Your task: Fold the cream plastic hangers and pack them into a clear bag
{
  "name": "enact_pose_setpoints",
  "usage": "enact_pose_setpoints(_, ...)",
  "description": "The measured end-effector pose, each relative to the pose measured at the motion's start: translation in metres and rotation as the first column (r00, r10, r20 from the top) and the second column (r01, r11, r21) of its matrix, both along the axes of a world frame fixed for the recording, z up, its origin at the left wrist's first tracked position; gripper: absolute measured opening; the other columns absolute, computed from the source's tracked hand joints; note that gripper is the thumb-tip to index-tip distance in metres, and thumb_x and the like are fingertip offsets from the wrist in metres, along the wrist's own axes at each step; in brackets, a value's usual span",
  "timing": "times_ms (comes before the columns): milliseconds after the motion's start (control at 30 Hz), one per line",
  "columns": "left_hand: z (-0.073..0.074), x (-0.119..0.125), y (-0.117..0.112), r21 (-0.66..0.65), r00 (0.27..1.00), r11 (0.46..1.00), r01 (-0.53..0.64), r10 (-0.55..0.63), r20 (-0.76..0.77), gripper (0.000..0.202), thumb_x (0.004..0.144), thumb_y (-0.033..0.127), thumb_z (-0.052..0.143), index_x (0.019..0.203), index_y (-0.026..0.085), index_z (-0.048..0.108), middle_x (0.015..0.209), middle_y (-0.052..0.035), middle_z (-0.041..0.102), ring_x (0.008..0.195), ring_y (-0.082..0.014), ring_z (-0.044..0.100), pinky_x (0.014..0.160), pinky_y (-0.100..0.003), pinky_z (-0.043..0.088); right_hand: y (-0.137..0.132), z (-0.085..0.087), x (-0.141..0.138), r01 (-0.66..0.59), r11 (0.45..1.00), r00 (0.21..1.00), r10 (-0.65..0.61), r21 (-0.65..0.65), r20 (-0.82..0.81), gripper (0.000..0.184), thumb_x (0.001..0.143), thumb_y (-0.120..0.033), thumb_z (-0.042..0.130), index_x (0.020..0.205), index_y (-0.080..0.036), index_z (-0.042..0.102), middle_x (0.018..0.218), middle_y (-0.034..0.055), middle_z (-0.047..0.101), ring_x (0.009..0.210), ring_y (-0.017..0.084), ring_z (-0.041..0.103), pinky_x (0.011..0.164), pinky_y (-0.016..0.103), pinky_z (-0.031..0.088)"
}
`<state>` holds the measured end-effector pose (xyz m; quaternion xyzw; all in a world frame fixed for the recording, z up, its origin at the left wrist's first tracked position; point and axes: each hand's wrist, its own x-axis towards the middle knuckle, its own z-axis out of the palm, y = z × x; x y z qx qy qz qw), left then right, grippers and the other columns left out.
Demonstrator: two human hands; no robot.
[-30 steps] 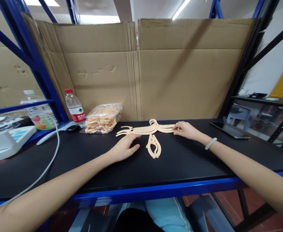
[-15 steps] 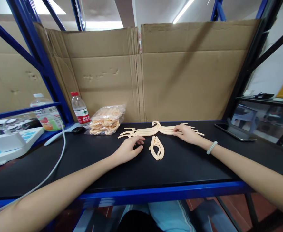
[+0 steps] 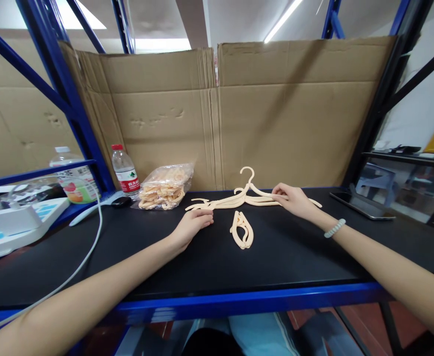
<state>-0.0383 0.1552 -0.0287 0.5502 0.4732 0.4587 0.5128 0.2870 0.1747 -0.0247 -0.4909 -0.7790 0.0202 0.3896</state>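
Observation:
A cream plastic clothes hanger is tilted up off the ones lying under it, its hook pointing upward. My right hand pinches its right arm between thumb and fingers. At its left end my left hand has its fingers closed round the arm; the fingertips are partly hidden. Beneath lie several more opened hangers, stacked flat on the black tabletop. Closer to me rests a folded hanger, its two arms bent into a loop, touched by neither hand.
Behind the left hand lies a clear plastic bag of folded hangers, with a water bottle beside it. A white cable crosses the table's left side. A tablet-like device lies at right; cardboard stands behind.
The top hanger has risen at its hook and tilted up from the stack. My left hand has moved slightly left and closed on its end; my right hand has lifted with the other arm.

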Motion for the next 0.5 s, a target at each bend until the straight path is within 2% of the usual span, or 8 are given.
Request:
enact_pose_setpoints(100, 0.003, 0.0, -0.002, -0.111, 0.984, 0.993, -0.041, 0.059, 0.166, 0.014, 0.069, 0.012, 0.069, 0.083, 0.01, 0.064, 0.094, -0.0104, 0.067, 0.084, -0.0178, 0.067, 0.09, -0.031, 0.05, -0.002, 0.003, -0.001, 0.012, 1.0, 0.999, -0.012, 0.023, -0.036, 0.015, 0.083, -0.034, 0.05, 0.082, -0.02, 0.054, 0.074, 0.0033, 0.064, 0.068, 0.017, 0.06, 0.065, 0.029, 0.045)
enact_pose_setpoints(167, 0.004, 0.0, -0.003, -0.106, 0.974, 0.993, -0.05, 0.072, 0.216, 0.015, 0.071, 0.012, 0.069, 0.084, 0.012, 0.062, 0.09, -0.0075, 0.066, 0.081, -0.0161, 0.067, 0.087, -0.03, 0.051, -0.003, 0.004, -0.002, 0.001, 1.0, 0.999, 0.0, 0.027, -0.04, 0.015, 0.084, -0.034, 0.05, 0.083, -0.02, 0.054, 0.074, 0.0034, 0.064, 0.068, 0.017, 0.06, 0.065, 0.029, 0.045)
enact_pose_setpoints(233, 0.005, 0.0, -0.003, -0.048, 0.974, 0.998, -0.044, 0.053, 0.221, 0.016, 0.072, 0.015, 0.07, 0.083, 0.013, 0.058, 0.087, -0.0045, 0.064, 0.079, -0.0142, 0.066, 0.085, -0.028, 0.052, -0.005, 0.005, -0.004, -0.032, 0.999, 0.999, 0.032, 0.024, -0.016, 0.014, 0.084, -0.032, 0.05, 0.084, -0.019, 0.055, 0.075, 0.0034, 0.064, 0.069, 0.017, 0.06, 0.066, 0.028, 0.045)
enact_pose_setpoints(333, 0.005, 0.0, -0.005, 0.058, 0.989, 0.998, -0.003, -0.005, 0.148, 0.025, 0.071, 0.023, 0.072, 0.089, 0.015, 0.056, 0.096, -0.0047, 0.062, 0.079, -0.0133, 0.065, 0.08, -0.027, 0.053, -0.008, 0.005, -0.007, -0.063, 0.998, 0.997, 0.062, 0.031, 0.035, 0.01, 0.085, -0.028, 0.05, 0.085, -0.019, 0.055, 0.077, 0.0032, 0.065, 0.07, 0.016, 0.06, 0.067, 0.028, 0.044)
enact_pose_setpoints(433, 0.001, 0.0, -0.005, 0.153, 0.998, 0.987, 0.049, -0.054, 0.03, 0.049, 0.069, 0.025, 0.073, 0.111, 0.017, 0.051, 0.109, -0.0076, 0.06, 0.077, -0.0137, 0.065, 0.073, -0.027, 0.053, -0.011, 0.003, -0.012, -0.076, 0.996, 0.995, 0.073, 0.044, 0.073, 0.008, 0.085, -0.024, 0.05, 0.086, -0.019, 0.055, 0.078, 0.003, 0.066, 0.07, 0.016, 0.06, 0.066, 0.028, 0.044)
enact_pose_setpoints(500, -0.002, 0.001, -0.005, 0.226, 0.996, 0.971, 0.084, -0.077, -0.041, 0.064, 0.067, 0.025, 0.074, 0.124, 0.019, 0.045, 0.111, -0.0078, 0.059, 0.072, -0.0123, 0.064, 0.069, -0.027, 0.052, -0.014, 0.002, -0.017, -0.097, 0.994, 0.992, 0.092, 0.056, 0.092, 0.008, 0.086, -0.023, 0.049, 0.087, -0.019, 0.055, 0.081, 0.0034, 0.066, 0.072, 0.017, 0.061, 0.067, 0.028, 0.044)
